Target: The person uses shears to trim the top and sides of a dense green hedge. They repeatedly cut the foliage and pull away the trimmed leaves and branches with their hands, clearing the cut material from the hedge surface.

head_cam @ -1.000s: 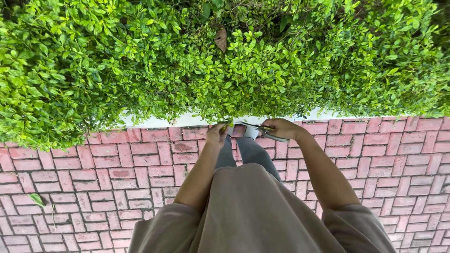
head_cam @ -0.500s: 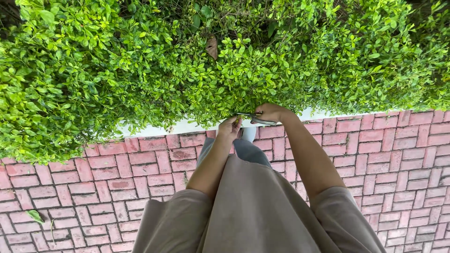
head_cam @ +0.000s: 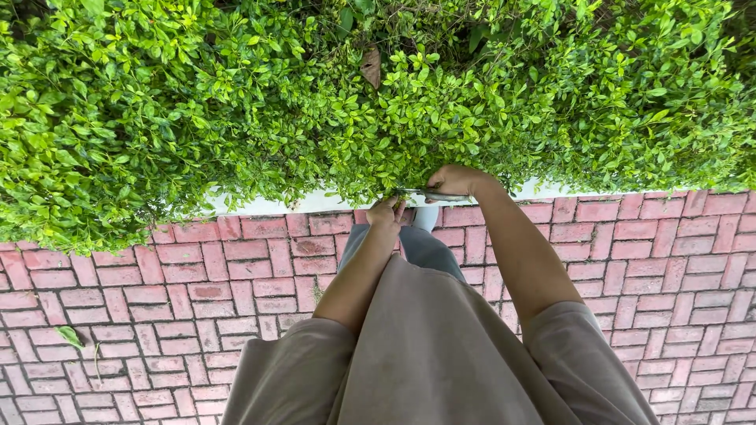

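Leaves of the hedge (head_cam: 236,102) hide the scissors' (head_cam: 429,194) blade tips and the left hand's (head_cam: 386,212) fingertips.

packages: none in view | labels: none in view | signs: none in view | screens: none in view

Bright even daylight, soft faint shadows, sharp focus, no glare, slight edge distortion
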